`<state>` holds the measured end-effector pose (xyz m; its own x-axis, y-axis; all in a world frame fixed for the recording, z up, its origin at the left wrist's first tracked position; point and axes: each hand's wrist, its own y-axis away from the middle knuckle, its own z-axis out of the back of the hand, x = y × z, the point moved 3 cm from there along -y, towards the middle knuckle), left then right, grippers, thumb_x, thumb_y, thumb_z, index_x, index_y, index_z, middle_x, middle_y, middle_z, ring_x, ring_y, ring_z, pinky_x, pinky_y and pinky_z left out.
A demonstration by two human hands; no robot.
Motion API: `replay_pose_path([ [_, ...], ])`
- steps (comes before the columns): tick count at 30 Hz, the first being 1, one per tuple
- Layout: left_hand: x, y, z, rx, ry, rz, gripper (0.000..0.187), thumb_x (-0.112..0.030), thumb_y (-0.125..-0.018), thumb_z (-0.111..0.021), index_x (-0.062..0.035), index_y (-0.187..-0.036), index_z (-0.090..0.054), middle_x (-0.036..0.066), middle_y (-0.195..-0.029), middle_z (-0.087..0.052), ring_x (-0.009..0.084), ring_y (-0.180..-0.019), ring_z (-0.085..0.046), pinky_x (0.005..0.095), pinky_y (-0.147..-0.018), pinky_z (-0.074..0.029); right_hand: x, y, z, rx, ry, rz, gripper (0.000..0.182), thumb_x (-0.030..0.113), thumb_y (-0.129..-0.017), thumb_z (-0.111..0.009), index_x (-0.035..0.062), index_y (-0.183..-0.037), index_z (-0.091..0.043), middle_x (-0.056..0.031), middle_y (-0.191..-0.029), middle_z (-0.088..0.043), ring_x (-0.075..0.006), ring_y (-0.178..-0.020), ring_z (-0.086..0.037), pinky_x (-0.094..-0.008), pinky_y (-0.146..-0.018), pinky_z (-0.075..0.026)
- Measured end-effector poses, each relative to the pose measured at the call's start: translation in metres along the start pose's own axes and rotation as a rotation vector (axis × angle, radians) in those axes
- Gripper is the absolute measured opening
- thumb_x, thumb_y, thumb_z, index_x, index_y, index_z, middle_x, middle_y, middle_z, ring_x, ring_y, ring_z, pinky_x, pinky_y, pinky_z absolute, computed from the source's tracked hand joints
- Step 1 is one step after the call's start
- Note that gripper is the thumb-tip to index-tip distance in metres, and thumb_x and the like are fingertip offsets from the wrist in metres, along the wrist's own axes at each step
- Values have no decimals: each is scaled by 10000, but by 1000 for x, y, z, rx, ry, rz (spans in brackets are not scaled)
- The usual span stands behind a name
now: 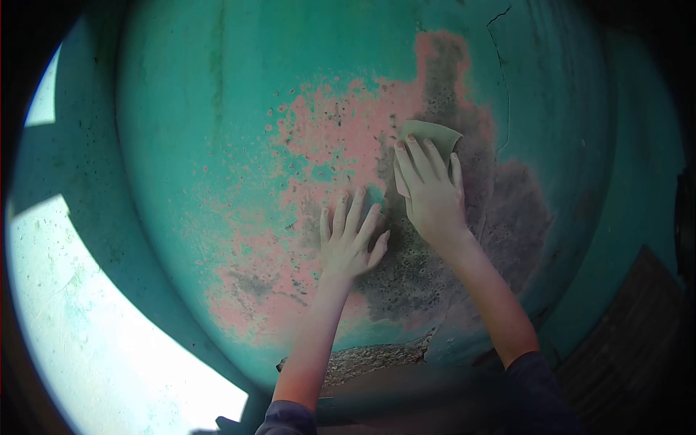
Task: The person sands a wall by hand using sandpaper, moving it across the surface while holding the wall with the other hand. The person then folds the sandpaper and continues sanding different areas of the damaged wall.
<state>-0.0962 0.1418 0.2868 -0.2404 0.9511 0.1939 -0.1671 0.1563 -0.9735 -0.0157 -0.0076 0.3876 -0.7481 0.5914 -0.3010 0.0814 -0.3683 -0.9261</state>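
My right hand [435, 196] presses a curved, grey-green sheet of sandpaper [438, 136] against the wall [348, 127]. The fingers lie over the sheet, and its upper edge lifts a little above the fingertips. Lower and to the left, my left hand [349, 239] rests on the wall with fingers spread and nothing held. Around both hands the green paint is worn away to pink and to dark grey, pitted patches. The face of the sandpaper toward the wall is hidden.
A thin crack [500, 69] runs down the green paint at upper right. Below the hands, a broken gap [377, 357] exposes rough material. Bright light falls on the wall at left [94, 326]. A dark, ridged surface [623, 326] shows at lower right.
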Motion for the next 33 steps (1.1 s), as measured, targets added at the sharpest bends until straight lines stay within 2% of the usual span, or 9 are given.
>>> replay_pose_path([
  [7, -1, 0, 1, -8, -3, 5, 598, -412, -890, -684, -184, -1427, -556, 105, -1607, -433, 346, -1512, -339, 576, -1220, -195, 4, 11, -5, 27, 94, -7, 566, 187, -961, -538, 129, -1521, -484, -25, -1593, -440, -251, -1458, -416, -602, -1189, -268],
  [10, -1, 0, 1, -7, -17, 5, 600, -413, -892, -681, -185, -1432, -553, 103, -1606, -436, 341, -1512, -340, 574, -1221, -195, -1, -9, -4, -12, 77, -14, 563, 185, -963, -525, 118, -1521, -484, -24, -1591, -444, -249, -1460, -415, -604, -1194, -255],
  [16, -1, 1, 0, -1, -6, 29, 623, -417, -894, -678, -173, -1450, -538, 89, -1611, -431, 333, -1512, -341, 572, -1223, -189, 10, 11, -1, 40, 92, 15, 571, 165, -949, -534, 100, -1514, -488, -32, -1592, -443, -249, -1464, -407, -598, -1200, -251],
  [21, -1, 0, -1, -5, -21, 19, 627, -420, -896, -673, -173, -1456, -536, 87, -1614, -425, 328, -1514, -338, 570, -1223, -191, 8, -14, 4, -10, 111, 12, 573, 165, -940, -546, 92, -1507, -494, -40, -1585, -450, -247, -1458, -413, -599, -1187, -266],
  [25, -1, 0, 0, 1, -19, 20, 629, -419, -895, -676, -177, -1458, -536, 88, -1614, -424, 328, -1515, -333, 569, -1221, -195, 15, 7, 2, 5, 99, 8, 559, 161, -943, -545, 93, -1496, -502, -39, -1578, -458, -243, -1451, -423, -597, -1173, -275],
  [29, -1, -1, 0, 13, -23, 25, 621, -415, -894, -674, -180, -1454, -542, 87, -1613, -425, 327, -1518, -329, 568, -1220, -198, 10, -11, 3, -6, 109, 4, 566, 159, -947, -542, 97, -1507, -491, -37, -1579, -456, -247, -1449, -425, -596, -1173, -272],
  [33, -1, 0, -1, 8, -31, 24, 617, -413, -896, -671, -183, -1453, -542, 83, -1615, -424, 325, -1513, -335, 563, -1220, -203, 16, 6, 1, 32, 110, -23, 589, 188, -940, -554, 107, -1520, -487, -25, -1599, -432, -240, -1467, -398, -623, -1187, -252],
])
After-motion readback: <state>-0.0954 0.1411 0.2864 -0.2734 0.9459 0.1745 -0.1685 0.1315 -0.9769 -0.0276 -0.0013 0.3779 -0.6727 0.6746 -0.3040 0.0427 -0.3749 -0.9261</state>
